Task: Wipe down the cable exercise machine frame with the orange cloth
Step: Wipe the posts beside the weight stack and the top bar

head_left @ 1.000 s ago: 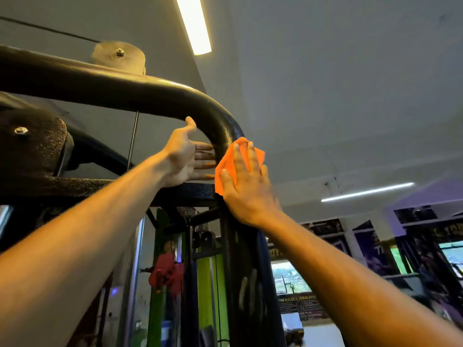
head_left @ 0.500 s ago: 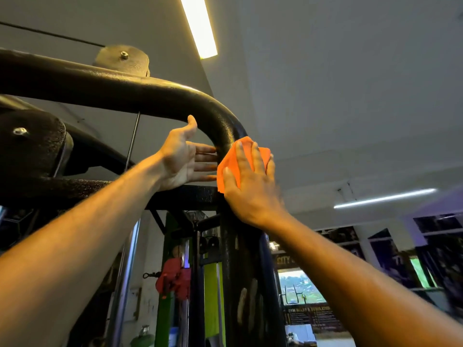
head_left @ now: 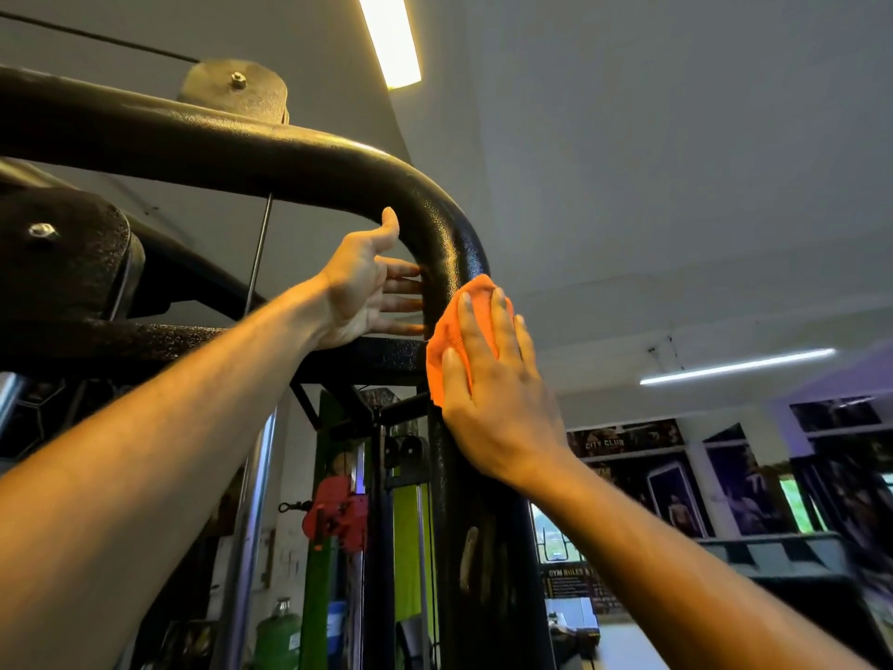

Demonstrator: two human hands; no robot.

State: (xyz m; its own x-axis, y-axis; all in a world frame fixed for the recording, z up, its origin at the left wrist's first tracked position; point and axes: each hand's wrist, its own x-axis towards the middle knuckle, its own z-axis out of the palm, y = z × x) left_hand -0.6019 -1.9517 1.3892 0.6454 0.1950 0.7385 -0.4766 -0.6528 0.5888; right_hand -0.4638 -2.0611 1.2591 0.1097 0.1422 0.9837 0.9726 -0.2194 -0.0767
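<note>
- Frame [head_left: 338,171]: black textured tube, cable machine; runs across top, bends down at R into upright post
- Orange cloth [head_left: 454,340]: folded; flat against post just below the bend, R side of tube
- R hand [head_left: 493,389]: fingers straight, spread over cloth, pressing it to post; no curl round it
- L hand [head_left: 367,287]: released, palm toward tube; fingertips touching inner side of bend, thumb up along curve; holds nothing
- Pulley plate [head_left: 232,89]: bolted atop frame, upper L; thin cable behind
- Red part [head_left: 338,519] and green panel [head_left: 408,548]: inside machine, lower centre
- Ceiling lights [head_left: 389,36]: strip overhead; 2nd strip far R
- Wall posters [head_left: 676,476]: R bkgd, blurred
</note>
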